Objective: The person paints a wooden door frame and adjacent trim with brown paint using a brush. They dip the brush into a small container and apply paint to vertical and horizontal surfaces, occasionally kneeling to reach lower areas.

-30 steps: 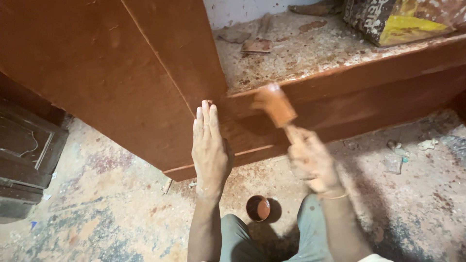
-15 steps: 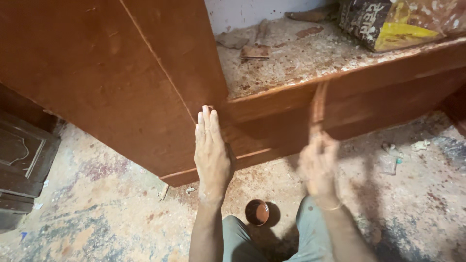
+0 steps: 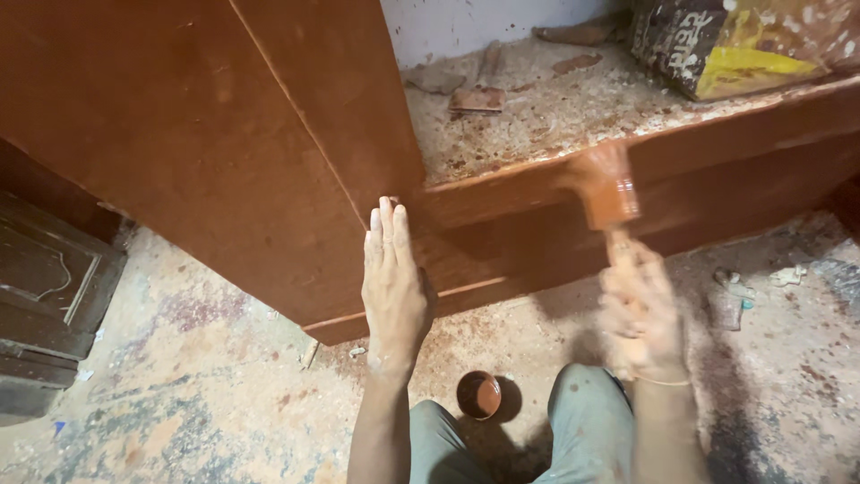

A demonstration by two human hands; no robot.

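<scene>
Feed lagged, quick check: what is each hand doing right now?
Left hand: open, flat against the wooden panel.
Right hand: closed on the paintbrush.

I log the floor (image 3: pixel 179 403): speckled, stained, dusty, filling the lower frame. Small brown bowl (image 3: pixel 478 394) sits on it at lower centre. Scraps of debris (image 3: pixel 735 300) lie at right. Dark carved panel (image 3: pixel 45 314) rests at left edge. Upper right: speckled ledge (image 3: pixel 537 125) carries wood scraps (image 3: pixel 477 99) and a yellow-and-dark sack (image 3: pixel 743 45).
</scene>
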